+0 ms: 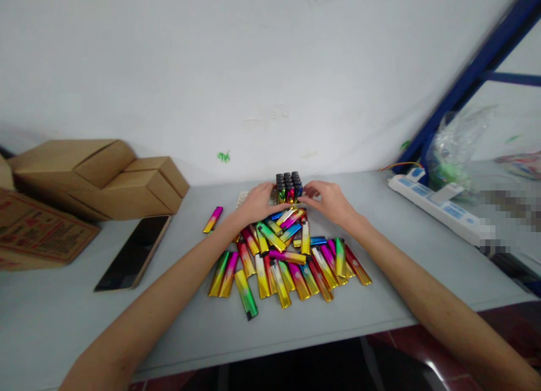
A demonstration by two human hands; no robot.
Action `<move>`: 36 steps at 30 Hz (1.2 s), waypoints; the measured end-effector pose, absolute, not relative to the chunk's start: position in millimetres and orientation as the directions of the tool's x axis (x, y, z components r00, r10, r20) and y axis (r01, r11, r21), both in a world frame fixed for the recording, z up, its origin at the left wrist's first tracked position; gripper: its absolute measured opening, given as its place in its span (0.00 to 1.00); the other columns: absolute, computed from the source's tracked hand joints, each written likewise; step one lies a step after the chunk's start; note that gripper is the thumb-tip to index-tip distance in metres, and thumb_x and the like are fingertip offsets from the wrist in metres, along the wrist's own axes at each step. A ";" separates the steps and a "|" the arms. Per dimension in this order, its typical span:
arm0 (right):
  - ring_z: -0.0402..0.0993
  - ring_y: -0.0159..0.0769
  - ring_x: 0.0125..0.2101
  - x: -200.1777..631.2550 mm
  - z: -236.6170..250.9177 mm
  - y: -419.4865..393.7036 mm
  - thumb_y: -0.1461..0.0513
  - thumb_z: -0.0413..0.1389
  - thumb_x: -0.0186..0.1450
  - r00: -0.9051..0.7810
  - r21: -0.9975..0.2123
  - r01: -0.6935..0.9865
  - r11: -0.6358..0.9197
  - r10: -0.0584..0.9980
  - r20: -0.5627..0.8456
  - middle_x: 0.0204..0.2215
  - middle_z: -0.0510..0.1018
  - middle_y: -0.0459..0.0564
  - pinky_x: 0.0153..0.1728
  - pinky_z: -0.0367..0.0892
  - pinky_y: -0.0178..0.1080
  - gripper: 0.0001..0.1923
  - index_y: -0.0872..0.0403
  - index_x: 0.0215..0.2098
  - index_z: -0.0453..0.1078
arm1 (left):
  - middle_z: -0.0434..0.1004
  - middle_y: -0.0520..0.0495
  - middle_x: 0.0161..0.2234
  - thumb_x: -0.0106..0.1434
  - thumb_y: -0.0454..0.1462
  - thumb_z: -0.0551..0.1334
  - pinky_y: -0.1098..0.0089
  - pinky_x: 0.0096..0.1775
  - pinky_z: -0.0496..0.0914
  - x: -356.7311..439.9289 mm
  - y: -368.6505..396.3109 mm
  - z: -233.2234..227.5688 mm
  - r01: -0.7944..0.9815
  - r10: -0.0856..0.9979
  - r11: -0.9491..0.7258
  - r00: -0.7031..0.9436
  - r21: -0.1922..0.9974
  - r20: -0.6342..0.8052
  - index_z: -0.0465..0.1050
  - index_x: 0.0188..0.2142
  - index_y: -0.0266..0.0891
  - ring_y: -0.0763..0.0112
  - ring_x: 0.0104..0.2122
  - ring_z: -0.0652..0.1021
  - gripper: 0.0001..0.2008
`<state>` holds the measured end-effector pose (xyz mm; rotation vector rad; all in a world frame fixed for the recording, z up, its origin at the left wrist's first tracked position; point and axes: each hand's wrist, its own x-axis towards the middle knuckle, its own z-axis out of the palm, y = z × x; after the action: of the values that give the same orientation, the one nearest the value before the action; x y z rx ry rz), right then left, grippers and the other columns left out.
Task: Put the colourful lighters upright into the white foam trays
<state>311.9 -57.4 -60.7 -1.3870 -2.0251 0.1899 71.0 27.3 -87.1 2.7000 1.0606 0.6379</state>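
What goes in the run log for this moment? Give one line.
left hand and right hand: flank upright lighter block | loose lighters: piled on table | phone: left, untouched

1. A pale grey table point(380, 306) stands against a white wall.
2. Bright metallic lighters point(287, 267) lie heaped at its centre, one stray lighter point(213, 219) apart.
3. A dark phone point(133, 251) and cardboard boxes point(97, 177) sit left.
4. A white power strip point(439, 208) lies right.
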 end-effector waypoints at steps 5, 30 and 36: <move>0.69 0.36 0.23 317.0 -42.2 -79.5 0.40 0.56 0.68 -0.203 -0.345 0.902 0.261 0.960 0.195 0.23 0.77 0.50 0.27 0.60 0.38 0.27 0.53 0.28 0.73 | 0.77 0.33 0.51 0.65 0.63 0.59 0.54 0.54 0.71 70.4 26.7 -86.5 0.611 0.686 -0.727 0.653 0.312 0.320 0.70 0.53 0.34 0.48 0.51 0.78 0.35; 0.75 0.33 0.23 308.4 -37.9 -88.5 0.44 0.54 0.70 -0.207 -0.939 0.255 0.230 0.962 0.179 0.25 0.78 0.41 0.24 0.70 0.35 0.18 0.48 0.41 0.61 | 0.78 0.32 0.50 0.64 0.63 0.58 0.54 0.53 0.71 70.6 27.5 -87.5 0.612 0.689 -0.725 0.650 0.315 0.322 0.70 0.52 0.34 0.47 0.50 0.78 0.35; 0.62 0.28 0.18 308.5 -46.3 -81.4 0.41 0.47 0.73 -0.100 -0.875 0.349 0.334 0.942 0.320 0.21 0.67 0.37 0.20 0.58 0.32 0.20 0.48 0.42 0.59 | 0.78 0.32 0.50 0.64 0.64 0.58 0.52 0.52 0.72 70.5 26.1 -85.9 0.608 0.684 -0.729 0.653 0.314 0.324 0.71 0.52 0.34 0.46 0.50 0.78 0.36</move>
<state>308.5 -81.4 -46.3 -1.1818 -1.6451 0.7794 70.5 26.1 -85.9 2.6920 1.0622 0.6366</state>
